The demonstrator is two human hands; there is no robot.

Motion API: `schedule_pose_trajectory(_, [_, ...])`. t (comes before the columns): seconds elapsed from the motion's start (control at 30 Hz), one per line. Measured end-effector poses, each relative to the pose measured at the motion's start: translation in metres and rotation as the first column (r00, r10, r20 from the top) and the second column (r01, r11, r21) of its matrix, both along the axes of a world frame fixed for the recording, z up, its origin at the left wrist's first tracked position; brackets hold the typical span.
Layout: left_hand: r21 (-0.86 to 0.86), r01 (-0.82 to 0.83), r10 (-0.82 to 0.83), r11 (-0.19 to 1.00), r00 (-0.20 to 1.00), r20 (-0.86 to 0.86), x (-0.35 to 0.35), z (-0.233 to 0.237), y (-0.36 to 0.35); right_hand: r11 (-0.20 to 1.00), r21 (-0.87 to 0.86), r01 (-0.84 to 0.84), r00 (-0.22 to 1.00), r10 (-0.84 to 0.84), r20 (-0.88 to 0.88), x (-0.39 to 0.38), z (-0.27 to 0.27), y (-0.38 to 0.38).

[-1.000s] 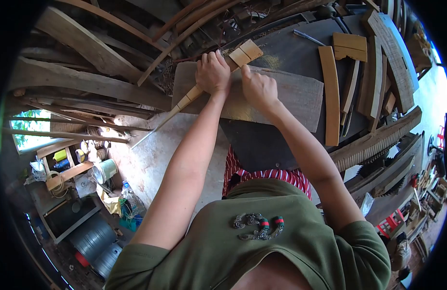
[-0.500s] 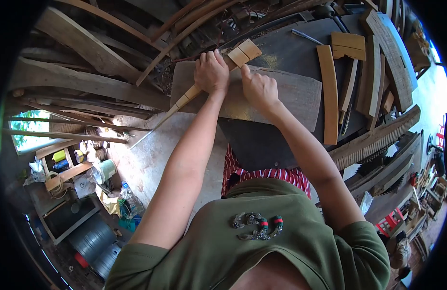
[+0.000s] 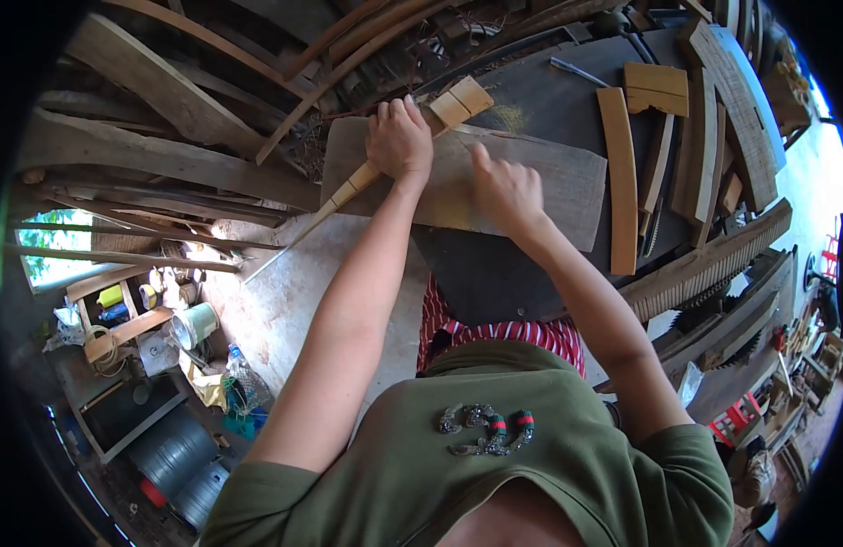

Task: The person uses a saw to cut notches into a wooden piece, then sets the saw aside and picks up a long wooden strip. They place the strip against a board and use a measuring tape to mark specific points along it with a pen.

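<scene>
My left hand (image 3: 399,144) is closed over a long pale wooden strip (image 3: 355,180), pressing it against a broad weathered board (image 3: 558,187). Crosswise lines mark the strip, and its block-like end (image 3: 461,100) shows beyond my knuckles. Its other end runs off the board toward the lower left. My right hand (image 3: 510,193), slightly blurred, is closed just right of the strip and above the board. A thin dark line runs from its thumb side toward the strip; what the fingers hold is too hidden to name. Sawdust (image 3: 508,117) lies behind the board.
A curved wooden piece (image 3: 619,182), a notched block (image 3: 656,88) and a pen-like tool (image 3: 574,67) lie on the dark bench. Large toothed saw blades (image 3: 713,287) are at the right. Stacked timber (image 3: 166,150) fills the left, with a bucket (image 3: 195,324) on the floor.
My right hand has drawn back from the strip, toward my body and slightly right. My left hand and the strip stay in place.
</scene>
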State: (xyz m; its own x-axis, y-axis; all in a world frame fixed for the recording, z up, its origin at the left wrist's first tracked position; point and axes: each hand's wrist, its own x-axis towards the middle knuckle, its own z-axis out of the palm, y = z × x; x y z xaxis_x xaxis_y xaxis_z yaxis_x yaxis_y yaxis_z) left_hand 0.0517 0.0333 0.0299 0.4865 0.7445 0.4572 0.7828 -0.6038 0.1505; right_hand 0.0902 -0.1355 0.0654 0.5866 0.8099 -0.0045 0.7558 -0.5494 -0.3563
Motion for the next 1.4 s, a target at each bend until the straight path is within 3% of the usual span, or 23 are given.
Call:
schedule_pose_trajectory(0.1, [-0.008,0.002,-0.002,1.000,1.000,0.012,0.001,-0.004,-0.003,0.986,-0.163,-0.021,0.997,0.009,-0.075,-0.003,0.009,-0.028])
schedule_pose_trajectory(0.27, [-0.028,0.006,-0.006,1.000,1.000,0.009,0.000,-0.002,-0.001,0.999,0.047,0.016,0.999,-0.015,-0.039,0.010,-0.015,0.036])
schedule_pose_trajectory(0.4, [-0.037,0.004,-0.004,0.999,1.000,-0.010,0.001,0.001,-0.001,0.999,0.043,-0.003,1.000,0.004,-0.012,0.009,-0.009,0.022])
schedule_pose_trajectory(0.47, [-0.023,0.015,-0.014,1.000,1.000,0.025,0.000,-0.002,-0.002,0.995,-0.092,-0.028,0.998,0.022,-0.059,0.001,0.008,-0.018])
schedule_pose_trajectory(0.6, [0.027,0.017,-0.018,0.999,1.000,0.003,0.000,-0.002,-0.002,0.986,-0.163,-0.030,0.995,0.015,-0.096,-0.003,0.006,-0.017])
schedule_pose_trajectory(0.67, [0.028,0.016,-0.017,0.999,1.000,0.010,0.000,-0.006,-0.001,0.999,0.031,-0.009,0.998,0.011,-0.068,0.007,-0.011,0.018])
schedule_pose_trajectory(0.73, [0.029,0.020,-0.021,0.999,1.000,0.017,0.001,-0.003,0.001,0.999,0.039,-0.003,0.997,0.006,-0.075,0.009,-0.015,0.033])
schedule_pose_trajectory(0.93, [-0.036,-0.008,0.008,0.999,1.000,0.013,0.001,-0.004,-0.001,0.993,-0.116,-0.012,0.998,0.005,-0.063,-0.004,0.006,-0.023])
schedule_pose_trajectory(1.0, [0.029,0.015,-0.015,0.999,1.000,-0.004,0.000,-0.002,-0.001,0.985,-0.170,-0.018,0.996,0.002,-0.091,-0.005,0.003,-0.022])
schedule_pose_trajectory(1.07, [0.024,0.015,-0.015,1.000,1.000,-0.001,-0.001,-0.004,-0.001,0.999,-0.043,-0.007,0.996,0.003,-0.089,0.005,-0.007,0.009])
schedule_pose_trajectory(1.17, [0.029,0.015,-0.015,0.999,1.000,0.003,0.000,-0.004,0.002,1.000,0.007,0.012,0.997,-0.011,-0.083,0.013,-0.016,0.047])
schedule_pose_trajectory(1.33, [0.026,0.009,-0.009,1.000,1.000,0.023,0.001,-0.005,0.000,0.998,-0.059,-0.025,0.998,0.021,-0.059,0.002,0.004,-0.013])
schedule_pose_trajectory(1.4, [0.028,0.005,-0.006,1.000,1.000,0.014,0.000,-0.008,0.001,0.986,-0.162,-0.028,0.986,0.001,-0.165,-0.002,0.005,-0.029])
